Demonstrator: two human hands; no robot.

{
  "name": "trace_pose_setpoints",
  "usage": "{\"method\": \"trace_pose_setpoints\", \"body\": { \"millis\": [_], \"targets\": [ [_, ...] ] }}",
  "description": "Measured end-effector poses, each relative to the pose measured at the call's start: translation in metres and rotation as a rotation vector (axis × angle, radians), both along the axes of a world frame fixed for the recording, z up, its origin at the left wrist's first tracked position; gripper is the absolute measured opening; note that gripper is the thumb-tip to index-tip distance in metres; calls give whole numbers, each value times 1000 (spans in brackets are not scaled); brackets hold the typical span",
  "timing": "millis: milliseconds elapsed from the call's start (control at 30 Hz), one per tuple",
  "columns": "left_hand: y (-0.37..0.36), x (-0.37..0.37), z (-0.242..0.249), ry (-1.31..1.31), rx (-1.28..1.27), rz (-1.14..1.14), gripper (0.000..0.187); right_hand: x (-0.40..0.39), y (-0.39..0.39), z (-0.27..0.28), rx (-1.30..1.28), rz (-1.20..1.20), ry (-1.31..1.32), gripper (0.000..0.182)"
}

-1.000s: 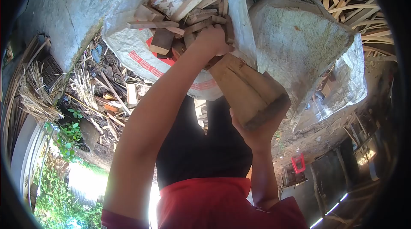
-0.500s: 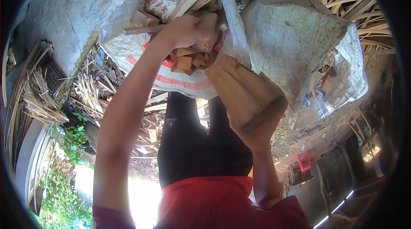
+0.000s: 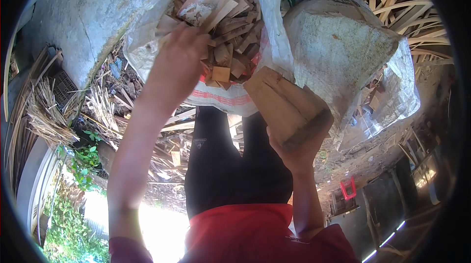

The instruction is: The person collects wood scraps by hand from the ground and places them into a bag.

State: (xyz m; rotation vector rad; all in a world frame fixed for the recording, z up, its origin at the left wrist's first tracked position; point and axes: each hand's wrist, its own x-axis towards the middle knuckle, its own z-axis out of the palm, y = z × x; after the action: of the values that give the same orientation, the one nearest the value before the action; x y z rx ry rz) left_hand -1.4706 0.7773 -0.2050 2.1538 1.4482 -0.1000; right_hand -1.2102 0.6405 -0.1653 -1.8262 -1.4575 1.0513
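Note:
My right hand (image 3: 298, 155) is closed around the lower end of some brown wooden blocks (image 3: 282, 103), which are pressed side by side and tilted toward the sack. Below the knuckles the grip is partly hidden by the wood. Over the left side of an open white sack (image 3: 278, 32) is my left hand (image 3: 184, 59), smeared by motion, its fingertips near the wood offcuts (image 3: 235, 34) inside. A wide, pale-stained wood block (image 3: 201, 5) lies on top of that pile, and a small square offcut (image 3: 221, 74) rests close to the sack's front rim.
A second, dirty white sack (image 3: 338, 37) bulges at the right. Thin curved wood strips (image 3: 412, 12) pile up behind it. Wood scraps (image 3: 169, 150) litter the ground around my legs. A concrete surface (image 3: 73, 32) lies at the left, and a red plastic object (image 3: 348, 188) is farther right.
My left hand has moved left from the middle of the offcuts to the sack's left side. My right hand keeps the wooden blocks, shifted slightly right and down.

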Motion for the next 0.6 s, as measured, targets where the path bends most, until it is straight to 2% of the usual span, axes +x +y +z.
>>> {"method": "trace_pose_setpoints", "body": {
  "millis": [67, 167, 300, 400, 500, 600],
  "targets": [
    [-7, 12, -17, -18, 143, -99, 36, -2, 1, 2, -11, -7, -4, 112],
    [-5, 34, -35, -122, 153, -231, 36, -1, 0, 3, -41, -6, 4, 112],
    [-13, 54, -94, -85, -81, -580, 47, 1, -2, 2, -8, 20, -47, 113],
    [-33, 66, -122, 81, -345, -592, 53, 7, -7, 3, 25, 32, -112, 113],
    [-44, 60, -132, -26, -341, -435, 48, 9, -10, 1, 50, 11, -88, 113],
    [-47, 45, -136, 42, -226, -582, 40, 14, -12, -3, 75, -5, -22, 114]
  ]
}}
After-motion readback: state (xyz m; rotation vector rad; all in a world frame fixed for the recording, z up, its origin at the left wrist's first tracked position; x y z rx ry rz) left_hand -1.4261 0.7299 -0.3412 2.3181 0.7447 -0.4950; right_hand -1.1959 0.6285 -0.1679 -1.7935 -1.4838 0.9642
